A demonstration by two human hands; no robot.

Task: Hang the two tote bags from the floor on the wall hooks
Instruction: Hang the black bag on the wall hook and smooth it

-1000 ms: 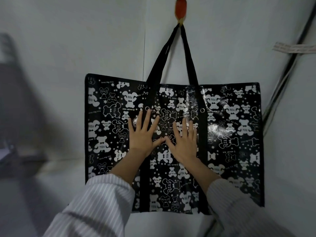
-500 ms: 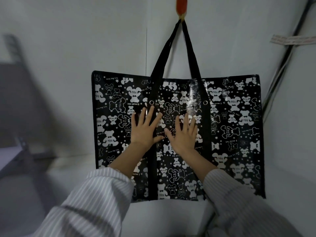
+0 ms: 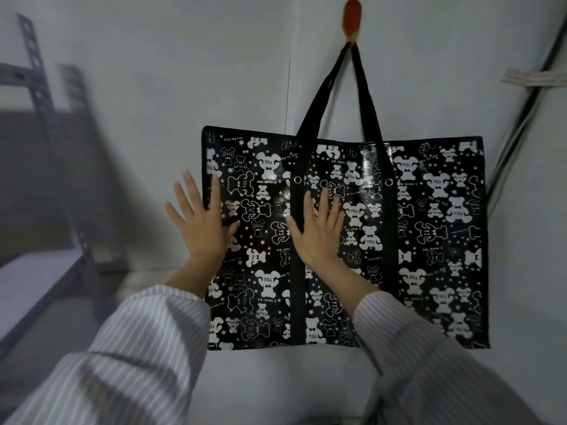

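Up on the white wall (image 3: 153, 72), the glossy black woven-plastic tote bag with the white bear print (image 3: 435, 240) hangs off the orange-red wall hook (image 3: 352, 16) by its black webbing handles (image 3: 368, 96). Both loops look caught on it, though the very top is too small to be sure. The left hand (image 3: 199, 231) is flat with fingers spread, straddling the bag's left edge, thumb side on the bag and the rest over bare wall. The right hand (image 3: 316, 237) lies flat on the front panel just right of the left strap. Neither one grips anything, it's just open palms. I'd call this the settle-it step, so go light: press straight into the wall, don't shove upward or the handles could hop off the hook, then peel both hands away gently so it doesn't swing. The bag sits mouth up, handles running to a point at the hook, bottom edge about level. It's wider than tall, so its long axis runs sideways along the wall. No second bag in view, so that one's probably next.
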